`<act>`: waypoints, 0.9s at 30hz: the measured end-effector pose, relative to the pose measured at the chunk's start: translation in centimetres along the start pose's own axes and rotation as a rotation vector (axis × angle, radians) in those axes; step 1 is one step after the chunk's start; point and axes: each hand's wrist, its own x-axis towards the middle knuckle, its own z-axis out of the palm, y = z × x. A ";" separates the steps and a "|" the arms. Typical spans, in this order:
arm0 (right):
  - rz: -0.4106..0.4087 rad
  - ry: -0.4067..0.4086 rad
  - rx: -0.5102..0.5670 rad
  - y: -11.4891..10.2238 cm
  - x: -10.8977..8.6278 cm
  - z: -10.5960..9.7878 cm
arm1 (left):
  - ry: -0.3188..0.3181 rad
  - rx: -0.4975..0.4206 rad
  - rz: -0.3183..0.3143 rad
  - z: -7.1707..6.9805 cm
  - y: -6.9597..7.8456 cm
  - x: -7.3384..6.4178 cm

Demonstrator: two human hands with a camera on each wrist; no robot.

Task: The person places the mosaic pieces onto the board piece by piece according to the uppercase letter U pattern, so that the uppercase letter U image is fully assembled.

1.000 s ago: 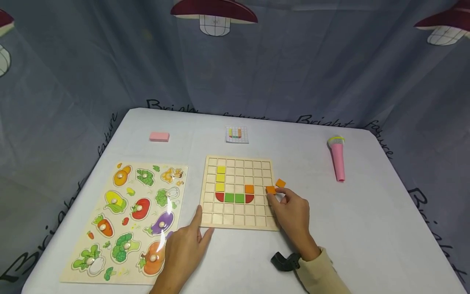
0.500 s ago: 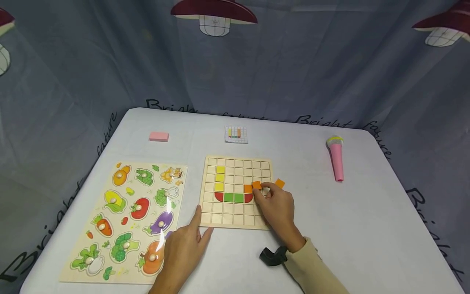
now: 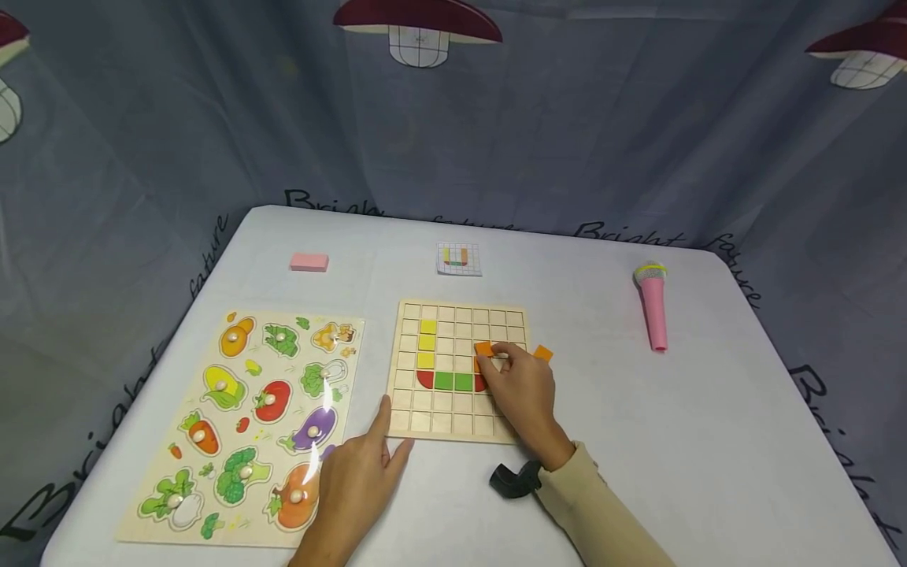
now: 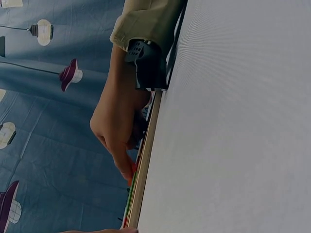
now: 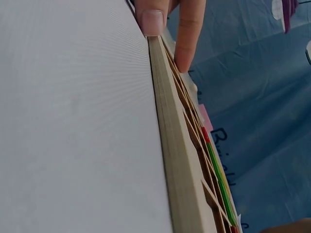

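A wooden grid board (image 3: 453, 424) lies in the middle of the table. My right hand (image 3: 526, 394) pinches an orange square tile (image 3: 483, 348) over it, just above an orange tile partly hidden by the fingers. Yellow tiles (image 3: 427, 342) form a column at left; green tiles (image 3: 453, 382) and red quarter-round tiles (image 3: 425, 379) make the row below. My left hand (image 3: 357, 476) touches the board's near left corner with extended forefinger and thumb. In the right wrist view, these fingers (image 5: 191, 29) rest on the board's edge. Another orange tile (image 3: 543, 353) lies by the board's right edge.
A vegetable knob puzzle (image 3: 241, 539) lies at left, partly under the left forearm. Behind the board lies a small pattern card (image 3: 459, 260) with a similar coloured shape. A pink block (image 3: 309, 262) is at back left, a pink toy microphone (image 3: 655, 311) at right.
My right hand has carried the orange tile leftward from the board's right edge to above the other orange tile in the grid. The left hand has stayed at the corner.
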 end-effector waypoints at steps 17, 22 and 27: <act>0.012 0.000 -0.025 -0.1 0.4 0.2 | 0.000 -0.006 0.010 0.2 0.0 0.0; 0.007 -0.017 -0.038 -0.2 0.5 0.3 | 0.009 0.002 0.013 0.2 0.0 0.0; 0.008 -0.030 -0.050 -0.4 0.6 0.2 | 0.026 0.007 0.018 0.3 -0.1 0.0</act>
